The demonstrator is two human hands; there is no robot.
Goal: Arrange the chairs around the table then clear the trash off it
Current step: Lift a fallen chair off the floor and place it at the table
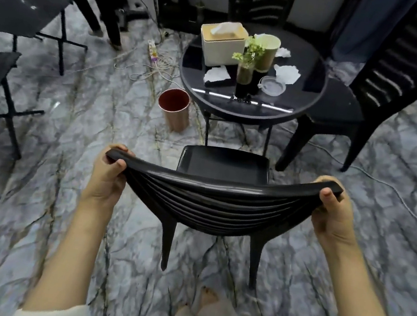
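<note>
A black plastic chair (223,164) stands in front of me, its seat facing the round black table (249,108). My left hand (108,175) grips the left end of its backrest top rail, and my right hand (332,211) grips the right end. Crumpled white tissues (217,74) (288,73) (283,52) and a clear plastic lid (272,86) lie on the table. A second black chair (382,81) is tucked at the table's right, a third (258,5) at its far side.
On the table also stand a cream tissue box (221,45), a green cup (267,52) and a small plant vase (246,68). A copper bin (175,112) sits on the marble floor left of the table. Cables (150,65) trail beyond it. Black folding tables (24,9) stand at left; a person's legs (100,2) behind.
</note>
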